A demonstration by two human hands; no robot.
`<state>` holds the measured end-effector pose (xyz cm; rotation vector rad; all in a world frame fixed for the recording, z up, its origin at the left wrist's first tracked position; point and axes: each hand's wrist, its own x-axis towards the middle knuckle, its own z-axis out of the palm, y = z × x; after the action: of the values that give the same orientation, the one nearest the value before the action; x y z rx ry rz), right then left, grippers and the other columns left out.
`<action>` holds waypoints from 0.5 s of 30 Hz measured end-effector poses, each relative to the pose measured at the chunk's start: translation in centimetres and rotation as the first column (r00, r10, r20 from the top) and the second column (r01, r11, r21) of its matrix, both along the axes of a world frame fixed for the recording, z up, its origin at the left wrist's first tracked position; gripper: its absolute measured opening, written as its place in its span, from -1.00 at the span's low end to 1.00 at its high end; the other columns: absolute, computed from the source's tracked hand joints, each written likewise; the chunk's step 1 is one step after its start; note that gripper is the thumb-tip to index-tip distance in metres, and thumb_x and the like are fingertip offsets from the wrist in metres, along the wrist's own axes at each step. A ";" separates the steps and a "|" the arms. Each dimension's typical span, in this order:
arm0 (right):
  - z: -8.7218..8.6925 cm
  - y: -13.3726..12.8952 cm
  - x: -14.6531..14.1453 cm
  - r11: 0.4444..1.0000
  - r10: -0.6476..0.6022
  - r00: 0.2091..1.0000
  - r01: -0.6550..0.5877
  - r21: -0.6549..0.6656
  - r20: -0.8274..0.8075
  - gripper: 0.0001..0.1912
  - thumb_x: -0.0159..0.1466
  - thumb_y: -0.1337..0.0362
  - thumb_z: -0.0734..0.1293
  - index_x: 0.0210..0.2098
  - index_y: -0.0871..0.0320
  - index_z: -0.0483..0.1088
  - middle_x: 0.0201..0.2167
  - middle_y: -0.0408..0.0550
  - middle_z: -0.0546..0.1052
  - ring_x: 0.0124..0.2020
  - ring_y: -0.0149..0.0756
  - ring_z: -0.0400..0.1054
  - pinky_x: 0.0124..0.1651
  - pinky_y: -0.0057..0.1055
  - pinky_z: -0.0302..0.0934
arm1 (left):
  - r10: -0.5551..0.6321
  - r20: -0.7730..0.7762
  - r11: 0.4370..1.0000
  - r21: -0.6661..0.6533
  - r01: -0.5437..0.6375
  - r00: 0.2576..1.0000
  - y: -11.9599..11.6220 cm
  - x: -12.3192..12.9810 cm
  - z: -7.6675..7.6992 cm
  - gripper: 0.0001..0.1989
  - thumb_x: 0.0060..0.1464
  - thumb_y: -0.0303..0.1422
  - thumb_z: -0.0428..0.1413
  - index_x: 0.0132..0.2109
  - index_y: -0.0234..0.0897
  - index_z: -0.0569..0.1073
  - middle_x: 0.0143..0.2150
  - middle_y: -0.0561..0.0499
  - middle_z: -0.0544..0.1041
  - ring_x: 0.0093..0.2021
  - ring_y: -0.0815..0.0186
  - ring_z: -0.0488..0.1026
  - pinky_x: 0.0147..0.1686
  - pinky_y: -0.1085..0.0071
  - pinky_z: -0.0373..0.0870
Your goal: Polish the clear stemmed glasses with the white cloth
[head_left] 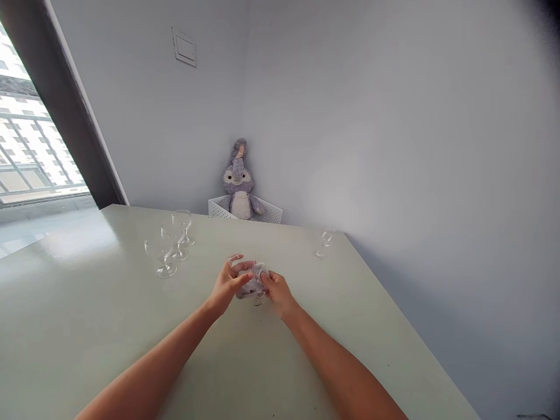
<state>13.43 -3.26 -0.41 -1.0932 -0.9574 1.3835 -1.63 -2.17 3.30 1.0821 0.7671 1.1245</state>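
In the head view, a clear stemmed glass (245, 290) is between my hands, above the pale table. My left hand (228, 281) curves round its bowl, thumb and fingers closed on it. Pinched in my right hand (277, 290) is a small crumpled pale cloth (259, 269), pressed against the glass. A round glass foot shows just below my fingers. The fingers and cloth hide much of the bowl, and whether the foot touches the table I cannot tell.
Three clear stemmed glasses (166, 269) stand in a group to the left on the table (245, 373). Another stemmed glass (324, 240) is at the far right, near the edge. Behind the table, a grey plush rabbit (240, 189) sits in a white perforated basket (273, 214) by the wall.
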 end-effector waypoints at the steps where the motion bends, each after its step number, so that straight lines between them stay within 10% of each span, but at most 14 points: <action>1: 0.2 0.2 0.5 0.996 -0.090 0.995 0.090 -0.003 0.039 -0.55 -0.01 -0.09 0.31 -0.43 0.22 0.33 -0.54 -0.13 0.35 -0.53 -0.41 0.21 -0.47 -0.46 0.13 | 0.036 0.007 0.999 0.008 -0.036 0.999 0.1 0.0 -0.1 -0.41 -0.19 -0.27 0.24 -0.03 -0.22 0.15 -0.05 -0.17 0.43 -0.14 0.20 0.43 -0.19 0.28 0.34; 4: 1.3 -0.1 2.0 0.947 -0.303 0.915 0.260 0.187 0.265 -0.55 0.11 -0.09 0.19 -0.36 0.20 0.36 -0.44 -0.07 0.41 -0.41 -0.32 0.29 -0.37 -0.40 0.20 | 0.220 0.035 0.976 -0.001 -0.220 0.975 0.7 -0.3 -0.2 -0.41 -0.19 -0.29 0.24 -0.03 -0.18 0.15 -0.03 -0.13 0.40 -0.15 0.24 0.44 -0.14 0.26 0.33; 8: 2.3 -1.9 1.4 0.815 -0.362 0.612 -0.159 0.558 0.703 -0.61 0.24 0.04 0.11 -0.14 0.12 0.38 -0.08 0.04 0.40 -0.13 -0.19 0.30 -0.16 -0.30 0.20 | 0.426 0.046 0.901 -0.111 -0.419 0.904 1.2 -0.6 -0.6 -0.41 -0.20 -0.29 0.25 -0.04 -0.15 0.14 -0.02 -0.11 0.37 -0.21 0.30 0.46 -0.19 0.30 0.37; 12: 0.2 -2.4 -0.9 0.741 -0.515 0.132 -0.429 0.517 0.847 -0.52 0.24 0.20 0.14 0.14 0.19 0.12 0.11 0.16 0.23 -0.04 -0.06 0.25 -0.15 -0.18 0.23 | 0.450 0.083 0.884 -0.186 -0.430 0.889 0.3 0.3 -0.9 -0.47 -0.16 -0.28 0.22 -0.07 -0.17 0.15 -0.05 -0.11 0.39 -0.19 0.32 0.44 -0.27 0.40 0.37; 15: -1.2 -1.6 -1.5 0.758 -0.569 0.018 -0.376 0.533 0.822 -0.47 0.23 0.32 0.11 0.19 0.24 -0.01 0.07 0.19 0.26 -0.05 -0.13 0.27 -0.25 -0.31 0.31 | 0.428 0.130 0.903 -0.103 -0.417 0.894 -1.2 1.4 -0.5 -0.46 -0.15 -0.31 0.22 -0.05 -0.12 0.13 -0.01 -0.08 0.35 -0.16 0.32 0.43 -0.24 0.39 0.37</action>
<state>11.93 -4.82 -1.57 -1.4689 -2.1396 -0.3609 -0.27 -3.38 2.76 0.7740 0.9430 1.5162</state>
